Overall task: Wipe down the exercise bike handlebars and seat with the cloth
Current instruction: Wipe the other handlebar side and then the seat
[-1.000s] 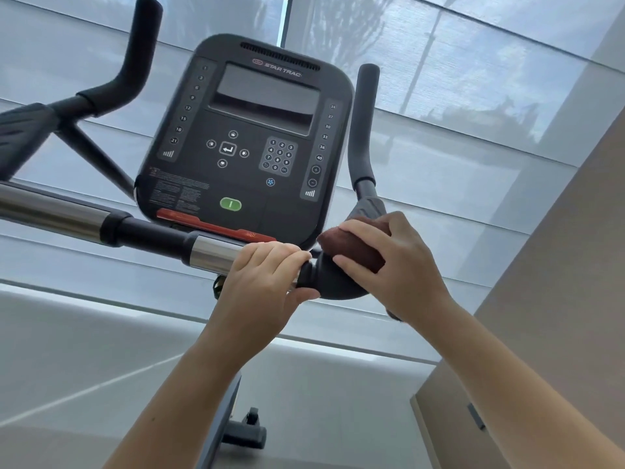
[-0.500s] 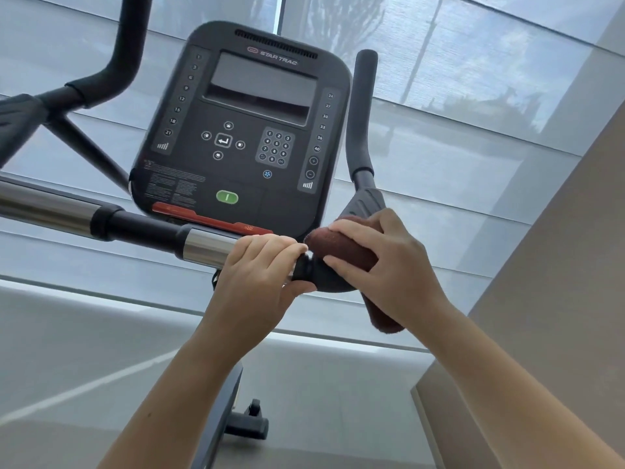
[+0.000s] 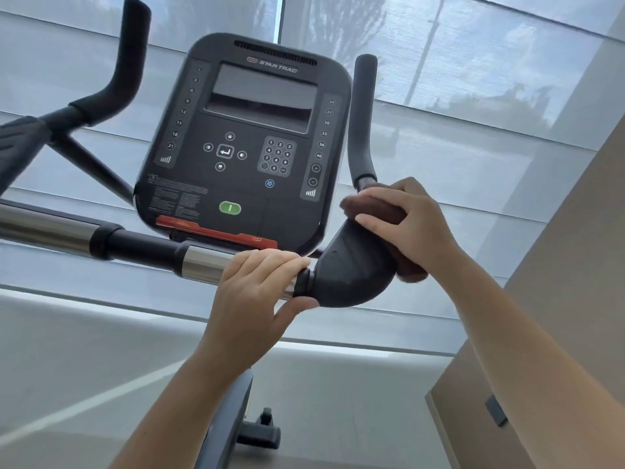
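The exercise bike's handlebar [image 3: 142,247] runs across the view as a black and chrome tube. It ends on the right in a wide dark elbow pad [image 3: 348,275]. My left hand [image 3: 257,289] is wrapped around the chrome part just left of that pad. My right hand [image 3: 406,221] presses a dark brown cloth [image 3: 375,209] onto the pad's upper far edge, below the upright right grip [image 3: 363,120]. A corner of the cloth hangs down under my wrist. The seat is out of view.
The black console [image 3: 250,140] with screen and keypad stands right behind the bar. The left upright grip [image 3: 125,62] rises at upper left. A beige wall [image 3: 558,299] is close on the right. Shaded windows fill the background, and the bike's base wheel [image 3: 262,431] shows below.
My right hand has slid the cloth up and back along the elbow pad, uncovering most of the pad's dark surface. My left hand has kept its grip on the bar.
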Demonstrator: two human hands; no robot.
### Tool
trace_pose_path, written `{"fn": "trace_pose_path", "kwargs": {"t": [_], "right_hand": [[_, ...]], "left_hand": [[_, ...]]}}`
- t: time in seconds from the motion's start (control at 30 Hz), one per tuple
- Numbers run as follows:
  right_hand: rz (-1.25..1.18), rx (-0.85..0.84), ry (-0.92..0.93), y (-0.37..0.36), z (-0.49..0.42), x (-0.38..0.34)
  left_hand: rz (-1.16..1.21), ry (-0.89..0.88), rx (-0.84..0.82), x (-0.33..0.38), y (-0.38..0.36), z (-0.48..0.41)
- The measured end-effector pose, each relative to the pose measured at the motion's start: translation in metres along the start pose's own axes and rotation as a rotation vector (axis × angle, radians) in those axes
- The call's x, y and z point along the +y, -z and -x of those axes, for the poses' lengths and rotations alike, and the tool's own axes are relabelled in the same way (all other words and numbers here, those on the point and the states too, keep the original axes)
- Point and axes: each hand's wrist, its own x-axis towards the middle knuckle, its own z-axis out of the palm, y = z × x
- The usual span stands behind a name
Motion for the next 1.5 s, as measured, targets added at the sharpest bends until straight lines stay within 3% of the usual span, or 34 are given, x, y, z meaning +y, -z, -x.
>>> {"fn": "trace_pose_path", "kwargs": {"t": [0.1, 0.27, 0.37, 0.47, 0.6, 0.8, 1.0, 1.13, 1.23, 1.3, 1.5], "right_hand": [[-0.001, 0.061, 0.098, -0.002, 0.036, -0.003], [-0.043, -0.027, 0.200, 0.015, 0.029, 0.004], [-0.031, 0.085, 0.093, 0.015, -0.020, 0.012], [-0.071, -0.017, 0.003, -0.001, -0.035, 0.021], [-0.210, 0.078, -0.058, -0.005, -0.013, 0.028], [-0.212, 0.183, -0.135, -0.010, 0.019, 0.017], [-0.382, 0.437, -0.174, -0.035, 0.076, -0.002], [-0.499, 0.423, -0.136, -0.023, 0.066, 0.010], [-0.595, 0.472, -0.217, -0.012, 0.030, 0.031], [-0.644, 0.419, -0.245, -0.020, 0.013, 0.037], [-0.908, 0.425, -0.317, -0.046, 0.028, 0.035]], "left_hand": [[0.017, -0.003, 0.022, 0.000, -0.002, -0.001], [-0.011, -0.034, 0.058, -0.002, -0.003, -0.003], [-0.041, -0.052, 0.048, -0.003, -0.001, -0.004], [-0.035, -0.033, 0.021, -0.002, 0.000, -0.003], [-0.028, -0.001, 0.009, 0.001, 0.000, -0.003], [-0.012, 0.015, 0.011, 0.004, 0.002, -0.003], [-0.007, 0.028, 0.013, 0.006, 0.001, -0.003], [0.002, 0.050, -0.019, 0.008, 0.003, -0.003], [0.006, 0.066, -0.031, 0.009, 0.004, -0.004], [0.015, 0.067, -0.028, 0.009, 0.005, -0.004], [0.020, 0.073, -0.012, 0.008, 0.004, -0.004]]}}
